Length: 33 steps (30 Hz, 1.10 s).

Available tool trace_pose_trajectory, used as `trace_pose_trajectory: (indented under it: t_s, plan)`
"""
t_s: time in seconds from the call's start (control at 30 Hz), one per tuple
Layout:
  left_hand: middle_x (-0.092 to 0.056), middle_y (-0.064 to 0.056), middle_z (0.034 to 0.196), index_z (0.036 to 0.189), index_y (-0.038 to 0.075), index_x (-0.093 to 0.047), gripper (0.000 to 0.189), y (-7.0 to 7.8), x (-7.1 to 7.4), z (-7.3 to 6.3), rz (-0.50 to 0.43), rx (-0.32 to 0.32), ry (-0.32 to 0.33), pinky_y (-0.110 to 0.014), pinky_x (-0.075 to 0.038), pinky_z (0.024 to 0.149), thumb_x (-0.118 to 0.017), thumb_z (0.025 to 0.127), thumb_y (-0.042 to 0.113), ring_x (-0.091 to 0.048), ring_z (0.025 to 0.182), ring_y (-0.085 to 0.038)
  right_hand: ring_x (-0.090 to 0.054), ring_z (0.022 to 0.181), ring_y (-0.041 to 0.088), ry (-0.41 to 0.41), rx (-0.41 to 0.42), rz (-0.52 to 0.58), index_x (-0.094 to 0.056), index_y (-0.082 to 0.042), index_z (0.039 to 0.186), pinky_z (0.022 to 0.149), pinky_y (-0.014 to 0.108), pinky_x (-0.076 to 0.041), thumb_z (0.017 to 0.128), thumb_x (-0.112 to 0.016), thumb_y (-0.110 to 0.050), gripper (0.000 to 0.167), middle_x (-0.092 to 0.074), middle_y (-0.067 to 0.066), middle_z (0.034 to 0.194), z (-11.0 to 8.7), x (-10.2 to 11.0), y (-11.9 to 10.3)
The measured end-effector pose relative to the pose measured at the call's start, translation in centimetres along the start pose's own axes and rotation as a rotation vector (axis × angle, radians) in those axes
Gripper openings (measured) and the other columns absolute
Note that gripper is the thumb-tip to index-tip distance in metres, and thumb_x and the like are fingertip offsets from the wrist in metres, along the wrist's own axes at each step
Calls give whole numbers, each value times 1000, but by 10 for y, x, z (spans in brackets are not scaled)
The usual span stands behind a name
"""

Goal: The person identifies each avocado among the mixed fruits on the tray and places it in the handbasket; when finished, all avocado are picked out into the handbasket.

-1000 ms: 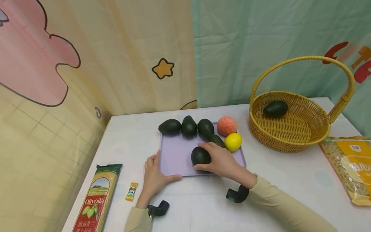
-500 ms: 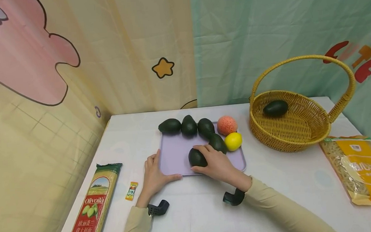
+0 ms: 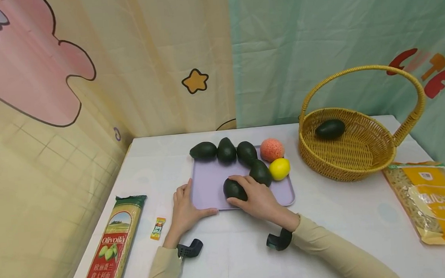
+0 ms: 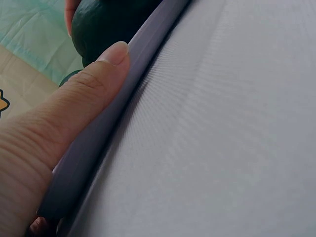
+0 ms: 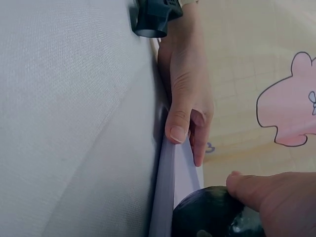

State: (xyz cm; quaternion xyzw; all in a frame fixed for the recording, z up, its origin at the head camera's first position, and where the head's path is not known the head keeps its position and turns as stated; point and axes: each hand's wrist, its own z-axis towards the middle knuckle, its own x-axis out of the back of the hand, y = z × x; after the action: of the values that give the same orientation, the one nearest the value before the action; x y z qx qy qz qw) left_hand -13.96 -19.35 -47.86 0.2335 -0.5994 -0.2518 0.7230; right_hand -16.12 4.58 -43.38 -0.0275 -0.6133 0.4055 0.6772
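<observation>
My right hand (image 3: pixel 258 196) grips a dark green avocado (image 3: pixel 234 190) near the front edge of the lilac tray (image 3: pixel 210 187). In the right wrist view, the thumb lies against that avocado (image 5: pixel 210 210). At the tray's front left corner rests my left hand (image 3: pixel 185 210), its thumb along the front rim and its fingers along the left side. The left wrist view has the straight thumb (image 4: pixel 81 91) touching the tray rim (image 4: pixel 111 108). Several more avocados (image 3: pixel 226 151) line the back and right of the tray, beside a yellow lemon (image 3: pixel 279 169) and a bumpy orange-pink ball-shaped fruit (image 3: pixel 272 149).
A wicker basket (image 3: pixel 341 176) with a tall handle stands at the back right, one avocado (image 3: pixel 330 129) inside. A yellow grain bag (image 3: pixel 436 201) lies at right. On the left are a pasta pack (image 3: pixel 112 250) and a small wrapped snack (image 3: pixel 158 228).
The right hand has slid the avocado a little left along the tray, uncovering more of the avocado behind it. My left hand has stayed at the tray's corner.
</observation>
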Motion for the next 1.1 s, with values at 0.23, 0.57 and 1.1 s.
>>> trace_pose_trajectory:
  t_s: [0.23, 0.57, 1.1]
  plan:
    - [-33, -22, 133, 148, -2, -24, 127, 0, 1, 0, -6, 4, -7, -48, -32, 95, -90, 53, 50, -30, 118, -35, -60, 89, 26, 59, 16, 8, -52, -21, 132, 74, 48, -49, 83, -70, -46, 58, -58, 9, 115, -3, 2, -2]
    - [-32, -21, 134, 149, -1, -23, 128, -1, 2, 2, -7, 17, -16, -47, -31, 97, -89, 52, 53, -28, 120, -33, -51, 93, 16, 140, 0, 294, -51, -24, 131, 77, 35, -48, 82, -74, -40, 57, -54, 2, 119, 1, 30, 0]
    - [-32, -22, 134, 149, -1, -22, 128, 0, 1, 1, -11, 26, -32, -48, -31, 97, -89, 54, 51, -28, 120, -34, -59, 90, 28, 196, -113, 637, -46, -24, 139, 66, 32, -52, 83, -74, -16, 63, -44, 10, 125, 2, 94, 23]
